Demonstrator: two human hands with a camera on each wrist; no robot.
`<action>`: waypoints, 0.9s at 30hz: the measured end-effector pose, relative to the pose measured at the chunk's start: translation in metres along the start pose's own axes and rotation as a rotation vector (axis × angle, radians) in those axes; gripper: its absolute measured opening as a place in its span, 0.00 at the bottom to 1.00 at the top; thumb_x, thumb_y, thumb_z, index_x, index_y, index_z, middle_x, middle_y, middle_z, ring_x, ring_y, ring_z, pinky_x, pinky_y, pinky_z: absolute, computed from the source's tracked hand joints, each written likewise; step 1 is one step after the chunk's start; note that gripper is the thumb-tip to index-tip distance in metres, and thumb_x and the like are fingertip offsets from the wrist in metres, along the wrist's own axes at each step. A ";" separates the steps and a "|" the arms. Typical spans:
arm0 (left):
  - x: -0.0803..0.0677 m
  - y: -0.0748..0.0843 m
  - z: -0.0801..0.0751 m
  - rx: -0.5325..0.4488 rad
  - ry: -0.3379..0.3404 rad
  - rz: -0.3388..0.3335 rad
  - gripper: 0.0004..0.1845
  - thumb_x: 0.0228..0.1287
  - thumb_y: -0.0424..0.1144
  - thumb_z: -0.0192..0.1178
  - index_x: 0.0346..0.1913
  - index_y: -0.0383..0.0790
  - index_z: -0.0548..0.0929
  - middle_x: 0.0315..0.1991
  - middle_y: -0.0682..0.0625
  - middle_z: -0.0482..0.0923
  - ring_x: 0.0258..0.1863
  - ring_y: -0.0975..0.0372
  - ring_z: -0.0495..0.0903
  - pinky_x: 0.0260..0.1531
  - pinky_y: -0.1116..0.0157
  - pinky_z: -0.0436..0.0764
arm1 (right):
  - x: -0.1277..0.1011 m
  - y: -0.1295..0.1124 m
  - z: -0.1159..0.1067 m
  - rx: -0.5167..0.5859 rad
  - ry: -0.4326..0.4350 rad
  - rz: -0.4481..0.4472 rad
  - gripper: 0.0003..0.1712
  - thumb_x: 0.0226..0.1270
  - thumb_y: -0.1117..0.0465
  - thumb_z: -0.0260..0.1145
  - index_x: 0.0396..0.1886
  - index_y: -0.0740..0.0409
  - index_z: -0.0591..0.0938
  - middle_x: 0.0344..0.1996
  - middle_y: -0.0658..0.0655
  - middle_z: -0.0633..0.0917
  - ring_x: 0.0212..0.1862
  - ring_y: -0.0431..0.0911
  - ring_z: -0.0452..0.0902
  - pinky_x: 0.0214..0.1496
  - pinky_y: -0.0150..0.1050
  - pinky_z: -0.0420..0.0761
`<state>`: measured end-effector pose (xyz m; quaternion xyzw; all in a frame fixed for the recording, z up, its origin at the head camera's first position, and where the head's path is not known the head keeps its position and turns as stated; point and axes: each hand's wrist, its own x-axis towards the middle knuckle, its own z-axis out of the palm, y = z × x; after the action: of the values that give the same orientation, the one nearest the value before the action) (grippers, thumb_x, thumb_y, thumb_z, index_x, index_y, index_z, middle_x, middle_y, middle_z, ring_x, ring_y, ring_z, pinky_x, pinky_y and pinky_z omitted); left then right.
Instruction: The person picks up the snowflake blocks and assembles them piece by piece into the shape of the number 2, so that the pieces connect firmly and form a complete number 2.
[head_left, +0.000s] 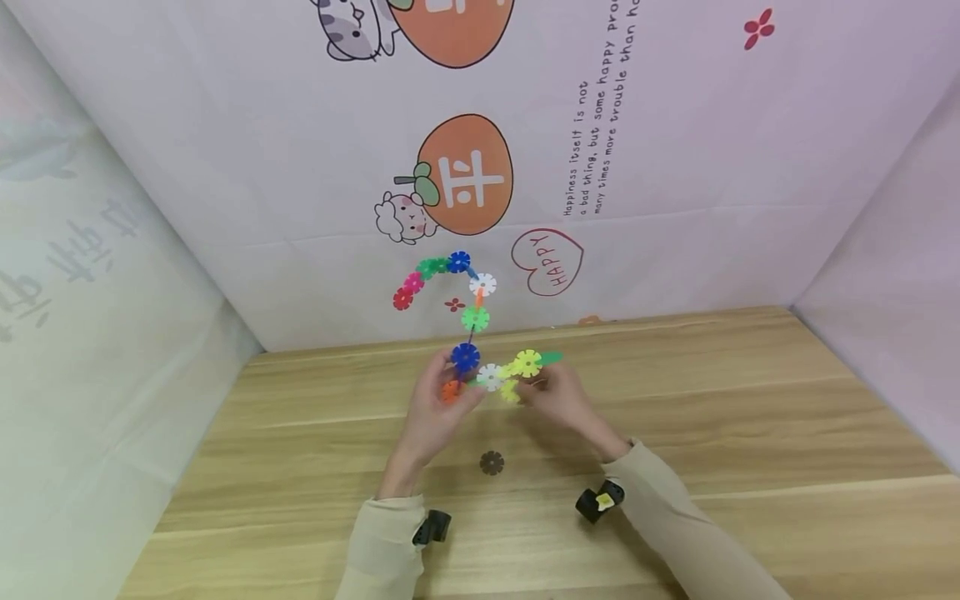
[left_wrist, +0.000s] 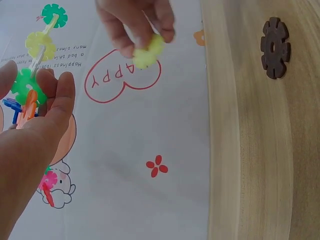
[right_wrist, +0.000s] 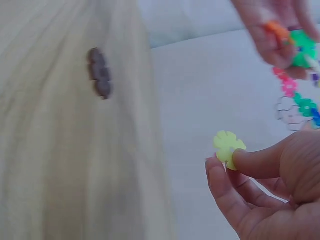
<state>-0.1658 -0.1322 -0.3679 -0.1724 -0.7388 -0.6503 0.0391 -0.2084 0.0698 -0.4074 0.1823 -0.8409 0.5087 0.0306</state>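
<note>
Currently, the state of the scene:

Chain: a string of flat, notched plastic discs slotted edge to edge, held in the air above the far part of the table and in front of the printed backdrop. From the hands it rises through blue, green and white discs, then arcs left through blue, green and pink to a red disc at its free end. A white, yellow and green branch runs rightward at hand level.

Left hand: fingers curled round the lower end of the chain, at the orange and green discs.

Right hand: thumb and fingers pinch a single pale yellow disc, just beside the chain's lower right branch; whether it touches the chain cannot be told.

Brown disc: lies flat on the table, alone, nearer the person than both hands.

Table: light wood grain.

Backdrop: pale cloth printed with orange fruit, a red heart and text.
</note>
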 end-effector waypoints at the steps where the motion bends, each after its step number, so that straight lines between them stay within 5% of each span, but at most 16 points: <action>1: 0.000 0.000 0.000 0.003 -0.001 0.001 0.24 0.62 0.29 0.63 0.59 0.35 0.69 0.59 0.41 0.72 0.59 0.49 0.72 0.55 0.57 0.77 | -0.001 -0.002 -0.004 0.026 0.004 -0.001 0.03 0.61 0.73 0.64 0.34 0.71 0.81 0.33 0.69 0.85 0.31 0.54 0.85 0.35 0.43 0.85; 8: 0.000 0.000 0.001 -0.006 -0.007 0.016 0.24 0.62 0.29 0.63 0.59 0.34 0.69 0.58 0.40 0.72 0.58 0.49 0.73 0.53 0.60 0.78 | -0.010 -0.011 -0.029 0.248 0.083 0.051 0.09 0.63 0.77 0.61 0.44 0.74 0.75 0.34 0.69 0.82 0.31 0.53 0.85 0.36 0.42 0.85; 15: 0.001 -0.001 0.000 -0.028 0.006 0.004 0.23 0.61 0.28 0.63 0.57 0.35 0.68 0.57 0.39 0.74 0.57 0.49 0.73 0.51 0.60 0.78 | -0.014 -0.013 -0.051 0.355 0.174 0.045 0.10 0.64 0.76 0.60 0.45 0.75 0.74 0.34 0.63 0.79 0.29 0.41 0.84 0.36 0.38 0.85; 27: -0.001 0.001 -0.002 -0.067 0.035 -0.030 0.24 0.60 0.28 0.63 0.58 0.35 0.67 0.58 0.39 0.73 0.59 0.48 0.72 0.50 0.62 0.78 | -0.015 -0.022 -0.069 0.469 0.216 0.014 0.10 0.64 0.77 0.60 0.44 0.76 0.74 0.32 0.53 0.79 0.30 0.41 0.84 0.37 0.38 0.85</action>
<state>-0.1650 -0.1341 -0.3666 -0.1511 -0.7182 -0.6783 0.0366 -0.1960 0.1240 -0.3591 0.1232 -0.6930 0.7065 0.0737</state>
